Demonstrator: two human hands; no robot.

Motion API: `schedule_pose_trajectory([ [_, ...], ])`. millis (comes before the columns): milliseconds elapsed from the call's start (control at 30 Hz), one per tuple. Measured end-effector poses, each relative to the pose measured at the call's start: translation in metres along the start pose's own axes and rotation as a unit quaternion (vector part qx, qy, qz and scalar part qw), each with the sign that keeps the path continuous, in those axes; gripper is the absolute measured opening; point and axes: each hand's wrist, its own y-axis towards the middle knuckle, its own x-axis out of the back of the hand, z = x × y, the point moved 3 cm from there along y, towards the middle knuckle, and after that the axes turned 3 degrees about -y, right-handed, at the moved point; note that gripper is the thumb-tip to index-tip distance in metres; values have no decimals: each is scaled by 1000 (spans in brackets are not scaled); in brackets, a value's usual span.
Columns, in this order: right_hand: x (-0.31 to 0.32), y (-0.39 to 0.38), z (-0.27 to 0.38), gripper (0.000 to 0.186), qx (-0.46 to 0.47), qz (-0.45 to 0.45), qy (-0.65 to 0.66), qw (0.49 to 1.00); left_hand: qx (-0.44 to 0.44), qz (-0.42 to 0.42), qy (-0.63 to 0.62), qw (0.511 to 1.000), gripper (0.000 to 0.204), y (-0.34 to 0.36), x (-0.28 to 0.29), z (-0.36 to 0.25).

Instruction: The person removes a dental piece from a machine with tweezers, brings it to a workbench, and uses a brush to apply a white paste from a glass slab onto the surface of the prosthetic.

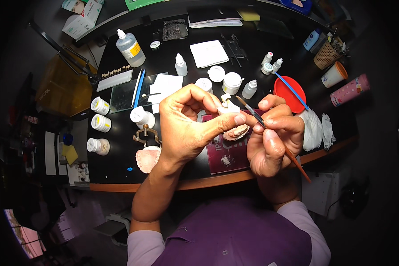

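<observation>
My left hand (186,119) pinches a small white dental model piece (228,106) between thumb and fingertips, with a tooth-shaped part standing up from it. My right hand (275,137) grips a fine brush (295,163) with a reddish-brown handle. The brush's pointed tip is close to the model piece; whether they touch I cannot tell. Beneath my hands is a beige dental cast (236,133), partly hidden, over a dark red glossy pad (217,162) with a white powdery smear. A second dental cast (147,158) with a brass articulator (145,133) is beside my left wrist.
White lidded jars (101,123) line the left side near a glass plate (124,95). Behind my hands are an open jar (232,83) and dropper bottles (249,89). A red bowl (292,93) with a blue stick and crumpled white tissue (312,128) lie right. The wooden table edge (190,182) runs in front.
</observation>
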Motion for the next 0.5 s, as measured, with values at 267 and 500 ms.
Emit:
schedule_pose_trajectory([
  [267, 2, 0, 2, 21, 10, 27, -29, 999, -3, -3, -1, 1000, 36, -1, 0, 1],
  [500, 3, 4, -3, 20, 38, 30, 5, 999, 9, -5, 10, 1000, 37, -1, 1, 2],
])
